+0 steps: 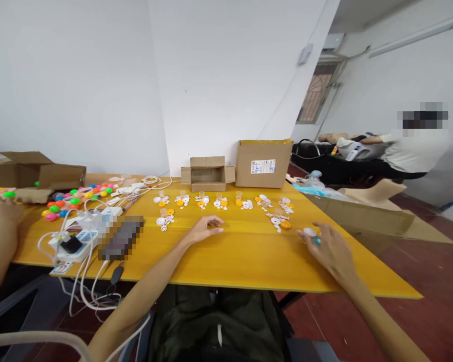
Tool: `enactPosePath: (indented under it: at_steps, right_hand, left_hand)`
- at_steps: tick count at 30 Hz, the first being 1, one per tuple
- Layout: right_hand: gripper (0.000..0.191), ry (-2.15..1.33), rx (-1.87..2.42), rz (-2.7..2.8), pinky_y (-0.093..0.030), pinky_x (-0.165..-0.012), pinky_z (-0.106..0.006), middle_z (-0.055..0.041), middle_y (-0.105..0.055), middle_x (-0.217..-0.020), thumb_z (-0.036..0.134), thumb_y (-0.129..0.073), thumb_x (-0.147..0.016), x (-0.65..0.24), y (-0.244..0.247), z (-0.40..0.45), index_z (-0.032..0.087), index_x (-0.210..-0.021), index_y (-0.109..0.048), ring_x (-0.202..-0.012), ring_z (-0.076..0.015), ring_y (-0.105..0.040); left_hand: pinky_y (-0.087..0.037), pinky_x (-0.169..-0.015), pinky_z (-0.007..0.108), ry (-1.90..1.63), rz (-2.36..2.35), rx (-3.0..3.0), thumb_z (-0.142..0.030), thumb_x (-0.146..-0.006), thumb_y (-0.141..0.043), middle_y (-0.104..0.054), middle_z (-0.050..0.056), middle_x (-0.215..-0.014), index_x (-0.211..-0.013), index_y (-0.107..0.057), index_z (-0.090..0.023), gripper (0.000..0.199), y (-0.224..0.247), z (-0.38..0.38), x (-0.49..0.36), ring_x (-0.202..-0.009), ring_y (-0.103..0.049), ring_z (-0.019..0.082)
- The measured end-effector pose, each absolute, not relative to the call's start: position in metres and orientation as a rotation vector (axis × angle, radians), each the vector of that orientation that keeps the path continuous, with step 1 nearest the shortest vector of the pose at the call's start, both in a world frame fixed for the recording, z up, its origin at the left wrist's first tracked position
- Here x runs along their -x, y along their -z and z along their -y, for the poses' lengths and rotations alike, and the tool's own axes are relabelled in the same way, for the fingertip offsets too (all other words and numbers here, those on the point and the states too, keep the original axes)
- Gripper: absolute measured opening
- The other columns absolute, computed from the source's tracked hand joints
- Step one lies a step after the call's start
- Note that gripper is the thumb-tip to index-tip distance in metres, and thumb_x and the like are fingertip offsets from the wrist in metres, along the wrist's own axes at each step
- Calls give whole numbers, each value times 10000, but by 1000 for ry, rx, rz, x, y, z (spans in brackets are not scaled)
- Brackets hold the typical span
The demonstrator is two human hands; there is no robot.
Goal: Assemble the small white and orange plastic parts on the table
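Observation:
My left hand [207,229] hovers above the middle of the yellow table [226,256], its fingers loosely curved and the thumb apart, with nothing in it. Farther right, my right hand [334,251] is spread over small plastic parts. Between its thumb and fingers show a white round piece [309,232] and a teal round piece [317,241]; whether the fingers touch them is unclear. Closest to that hand lies a group with an orange ring [285,225] and a white disc [275,220]. Several similar groups line the back, with clear cups [219,196] and orange rings [239,203].
A small open carton [207,175] and a larger closed box [264,166] stand behind the parts. Leftward are a power strip [85,239] with cables, a blurred phone [121,239] and colourful balls [75,201]. Another person's hand [2,213] is far left; another person [419,146] sits right.

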State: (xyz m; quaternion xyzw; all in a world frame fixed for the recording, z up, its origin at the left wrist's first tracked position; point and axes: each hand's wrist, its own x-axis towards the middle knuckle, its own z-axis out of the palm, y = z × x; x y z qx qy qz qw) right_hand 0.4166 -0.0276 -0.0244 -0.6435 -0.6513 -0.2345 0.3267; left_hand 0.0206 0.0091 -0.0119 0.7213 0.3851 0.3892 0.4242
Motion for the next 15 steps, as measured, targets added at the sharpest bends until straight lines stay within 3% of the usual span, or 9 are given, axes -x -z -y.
enactPosePath:
  at_steps: [4,8,15]
  right_hand:
    - [448,715,1581,1712,-447,-905,-470,-216,-648,-1186,528,-478,-938,-399,7,36,181,-1201,-580,-1105,-368,-593]
    - [438,717,1509,1773,-393,-988,-501,-214,-574,-1332,455,-467,-957,-365,-5,27,180,-1289,-546,-1248,-382,-486]
    - [393,518,1614,1758,-377,-1005,-559,-209,-563,-1347,384,-466,-943,-314,0,-30,190,-1248,-620,-1233,-390,-478]
  left_hand:
    - [-479,-960,368,-980,-960,-1813,-414,-749,-810,-757,58,-998,-971,-749,-209,308,11,-9,-21,-981,-674,228]
    - [-485,-955,371,-985,-949,-1821,-427,-752,-809,-760,58,-996,-968,-751,-211,311,11,-9,-20,-971,-677,228]
    - [-493,-952,372,-995,-952,-1828,-445,-749,-812,-760,62,-1019,-968,-748,-208,330,14,-8,-19,-976,-679,227]
